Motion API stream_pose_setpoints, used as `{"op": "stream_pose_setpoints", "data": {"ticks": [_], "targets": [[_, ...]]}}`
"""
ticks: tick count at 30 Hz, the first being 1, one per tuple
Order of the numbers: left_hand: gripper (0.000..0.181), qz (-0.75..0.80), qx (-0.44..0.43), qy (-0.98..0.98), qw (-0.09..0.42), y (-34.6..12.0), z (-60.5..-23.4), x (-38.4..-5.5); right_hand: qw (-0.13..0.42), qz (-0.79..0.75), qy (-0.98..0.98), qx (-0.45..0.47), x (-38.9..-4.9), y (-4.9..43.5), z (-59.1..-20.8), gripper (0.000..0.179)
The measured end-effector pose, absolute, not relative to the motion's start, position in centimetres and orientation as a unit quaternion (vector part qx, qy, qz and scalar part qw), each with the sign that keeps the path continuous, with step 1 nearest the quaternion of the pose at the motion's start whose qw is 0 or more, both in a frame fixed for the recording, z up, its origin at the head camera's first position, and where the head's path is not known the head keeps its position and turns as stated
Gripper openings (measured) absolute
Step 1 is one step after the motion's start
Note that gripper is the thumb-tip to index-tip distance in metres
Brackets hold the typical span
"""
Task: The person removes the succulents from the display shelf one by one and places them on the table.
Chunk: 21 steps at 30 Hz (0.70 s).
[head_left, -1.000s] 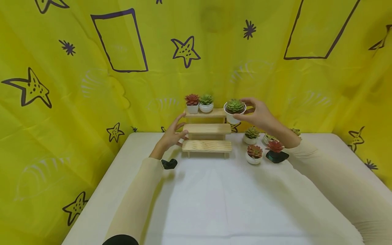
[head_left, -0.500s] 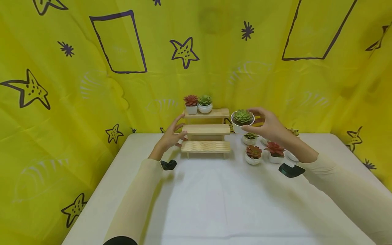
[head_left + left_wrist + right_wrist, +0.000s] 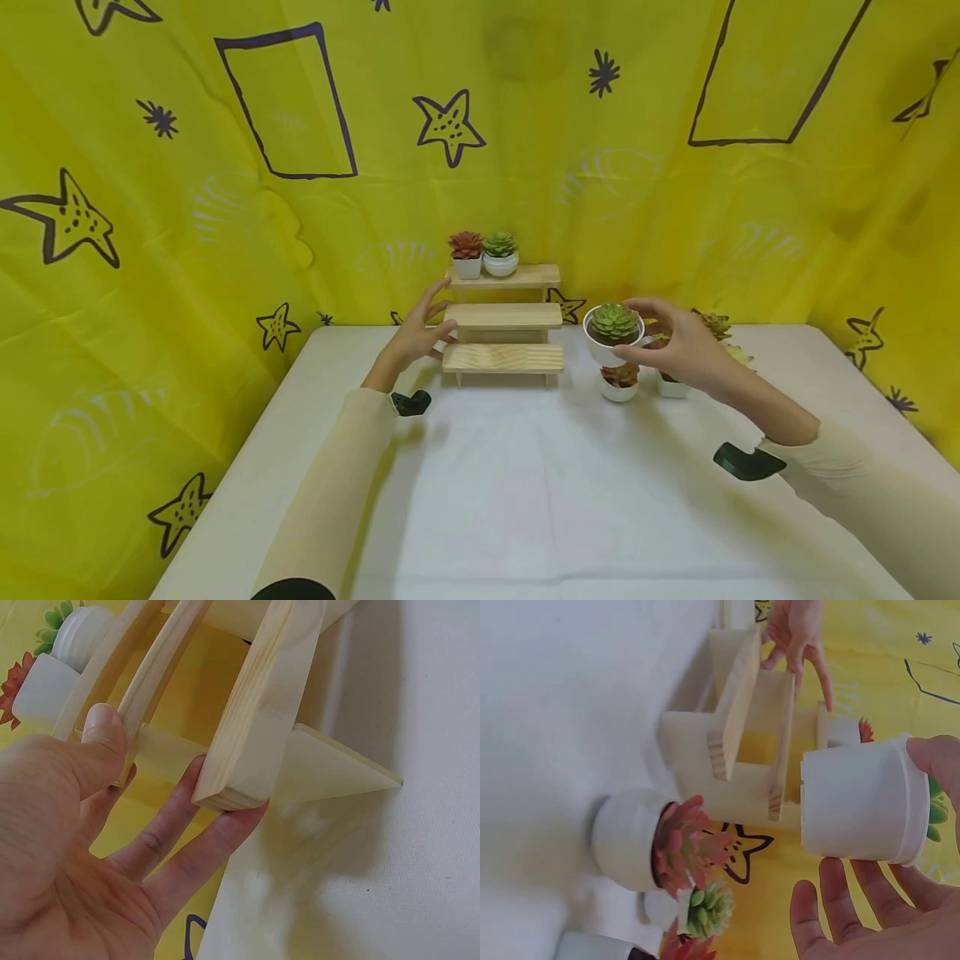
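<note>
My right hand (image 3: pixel 686 346) grips a white pot with a green succulent (image 3: pixel 613 323) by its rim, thumb on one side and fingers on the other. In the right wrist view the white pot (image 3: pixel 859 802) is held above the table. My left hand (image 3: pixel 412 337) holds the left end of a three-step wooden stand (image 3: pixel 504 315). The left wrist view shows its thumb on the middle step (image 3: pixel 161 667) and fingertips against the lowest step (image 3: pixel 247 712). On the top step stand a red succulent (image 3: pixel 467 245) in a square pot and a green succulent (image 3: pixel 500 244) in a round one.
Below the held pot, a reddish succulent (image 3: pixel 618 385) stands in a round white pot on the white-covered table (image 3: pixel 480 500). More potted succulents, partly hidden by the right hand, are beside it. A yellow patterned curtain (image 3: pixel 525 183) hangs behind.
My right hand has carried the potted green succulent from beside the top step down and to the right, in front of the other pots. My left hand stays at the stand.
</note>
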<state>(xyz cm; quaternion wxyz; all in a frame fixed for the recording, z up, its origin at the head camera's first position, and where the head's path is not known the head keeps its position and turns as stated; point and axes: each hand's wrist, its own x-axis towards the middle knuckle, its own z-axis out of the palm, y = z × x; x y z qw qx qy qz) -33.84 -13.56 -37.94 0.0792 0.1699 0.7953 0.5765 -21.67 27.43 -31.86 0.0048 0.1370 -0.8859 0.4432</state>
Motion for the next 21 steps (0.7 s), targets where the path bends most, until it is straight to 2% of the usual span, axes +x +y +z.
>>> {"op": "stream_pose_setpoints", "data": {"ticks": [21], "targets": [[0.076, 0.577, 0.168, 0.795, 0.076, -13.5, -38.0, -33.8, -0.001, 0.456, -0.877, 0.154, -17.3, 29.4, -36.0, 0.074]]}}
